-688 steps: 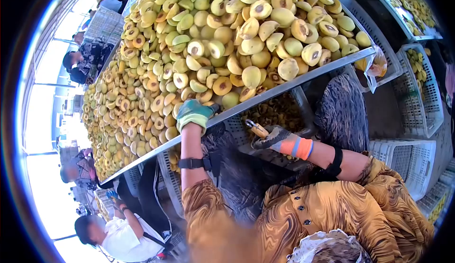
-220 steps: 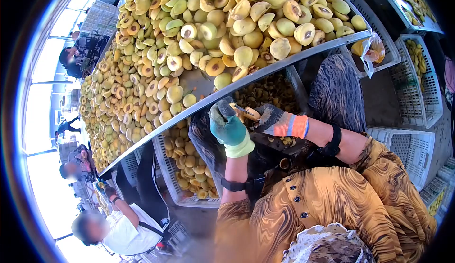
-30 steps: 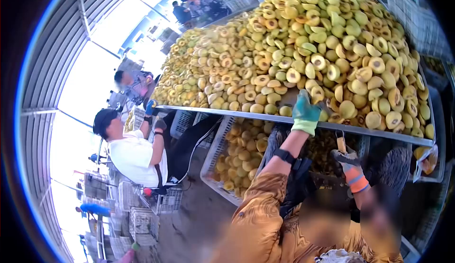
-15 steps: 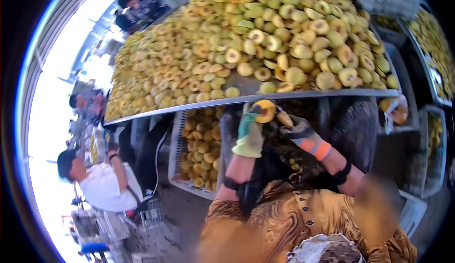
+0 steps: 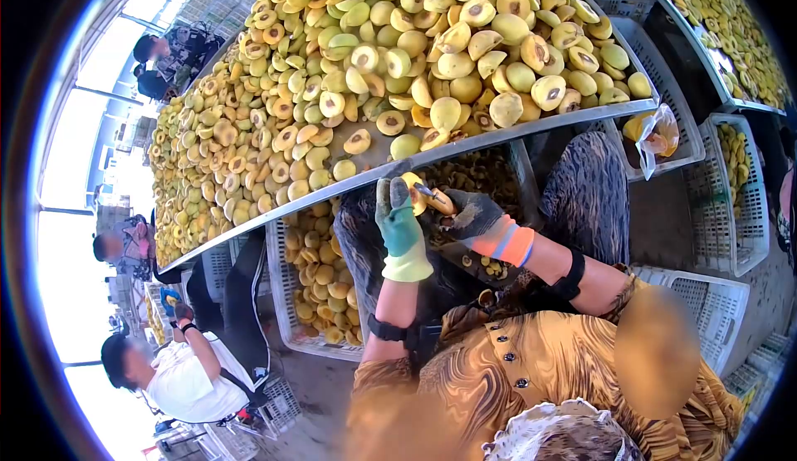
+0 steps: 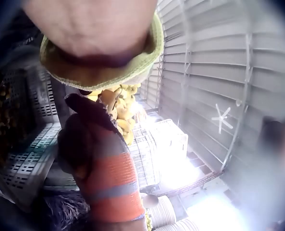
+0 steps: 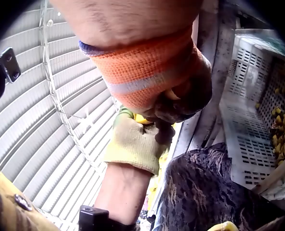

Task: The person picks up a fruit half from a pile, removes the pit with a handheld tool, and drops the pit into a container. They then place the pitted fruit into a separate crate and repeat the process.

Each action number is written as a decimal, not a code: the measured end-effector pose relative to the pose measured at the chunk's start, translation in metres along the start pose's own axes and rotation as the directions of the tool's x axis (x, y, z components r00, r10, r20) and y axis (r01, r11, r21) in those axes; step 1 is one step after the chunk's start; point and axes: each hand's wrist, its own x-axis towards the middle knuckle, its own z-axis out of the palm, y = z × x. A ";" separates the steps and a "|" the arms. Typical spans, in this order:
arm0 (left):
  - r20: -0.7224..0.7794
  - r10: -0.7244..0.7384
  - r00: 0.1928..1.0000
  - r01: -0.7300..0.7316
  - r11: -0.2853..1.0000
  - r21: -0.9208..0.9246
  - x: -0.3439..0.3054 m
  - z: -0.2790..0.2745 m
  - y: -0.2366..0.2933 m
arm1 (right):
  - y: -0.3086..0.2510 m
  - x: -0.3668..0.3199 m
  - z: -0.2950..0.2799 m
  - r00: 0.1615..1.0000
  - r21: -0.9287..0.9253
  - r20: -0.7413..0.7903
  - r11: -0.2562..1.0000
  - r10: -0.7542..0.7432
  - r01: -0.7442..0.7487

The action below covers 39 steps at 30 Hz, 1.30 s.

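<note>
The fruit half (image 5: 414, 195) is just in front of the counter's near edge, off the counter and above the lap, cut face turned toward the tool. My left hand (image 5: 402, 235) is clamped on it, fingers and thumb round its rim. My right hand (image 5: 483, 222) is closed round the wooden handle of the tool (image 5: 443, 203), whose metal tip appears to meet the half; whether it has gone in I cannot tell.

Under the near edge sits a bin of scraps (image 5: 475, 170), and left of the lap a crate (image 5: 328, 351) holds many halves. I judge those to be the finished ones, and the half in hand to be partway through.

On the counter (image 5: 475, 142) a deep heap of fruit halves (image 5: 364, 58) runs from the near right corner toward the far left, many showing brown centres. One lone half (image 5: 357, 141) lies on bare surface near the near edge. By my judgement most of the work is left. A plastic bag (image 5: 656, 136) hangs beside the near right corner.
</note>
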 end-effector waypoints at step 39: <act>0.062 -0.459 0.886 -0.091 -0.041 0.995 0.140 0.033 0.028 | 0.017 0.005 -0.023 0.994 0.075 -0.103 0.997 0.032 -0.025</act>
